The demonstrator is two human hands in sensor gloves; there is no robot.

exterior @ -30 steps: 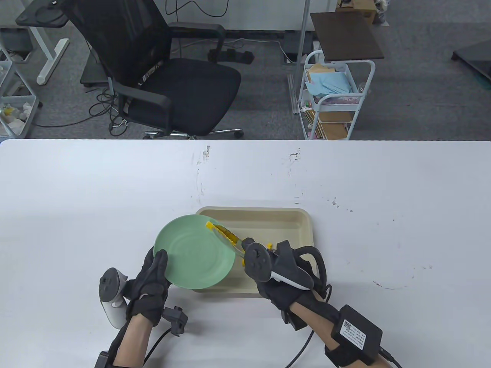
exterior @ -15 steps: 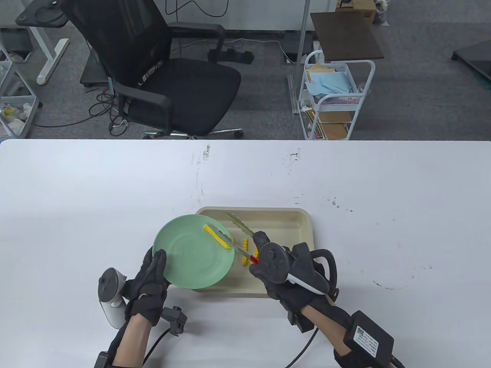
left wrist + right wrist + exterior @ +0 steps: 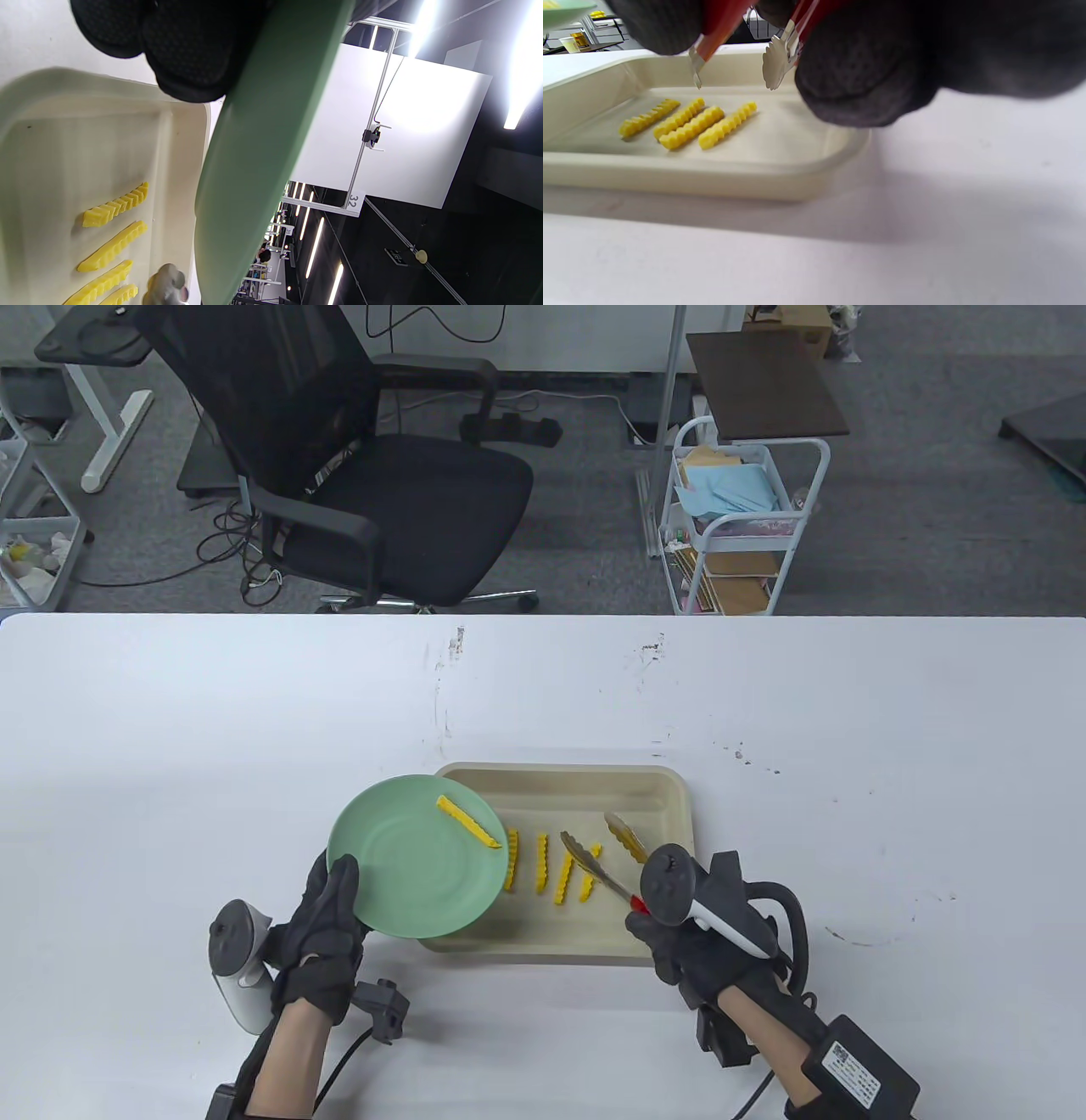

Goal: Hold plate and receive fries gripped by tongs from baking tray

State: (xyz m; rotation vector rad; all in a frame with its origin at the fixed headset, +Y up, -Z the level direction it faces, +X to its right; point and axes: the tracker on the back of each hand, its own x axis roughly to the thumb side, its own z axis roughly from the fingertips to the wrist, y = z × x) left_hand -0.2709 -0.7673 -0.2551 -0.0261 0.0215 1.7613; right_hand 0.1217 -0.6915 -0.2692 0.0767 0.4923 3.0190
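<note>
My left hand (image 3: 327,929) grips the near rim of a green plate (image 3: 407,865) and holds it over the left end of the beige baking tray (image 3: 670,797). One yellow crinkle fry (image 3: 469,820) lies on the plate. Several more fries (image 3: 551,869) lie side by side in the tray; they also show in the right wrist view (image 3: 689,123). My right hand (image 3: 700,954) grips metal tongs (image 3: 607,848) with red handles. The tong arms are spread and empty, above the tray to the right of the fries. In the left wrist view the plate's underside (image 3: 254,140) fills the middle.
The white table (image 3: 848,746) carries the tray near its front middle. A black office chair (image 3: 373,475) and a white trolley (image 3: 738,517) stand on the floor beyond the far edge.
The tongs let go of a fry onto the plate, then my right hand drew them back to the right over the tray. The plate shifted slightly left.
</note>
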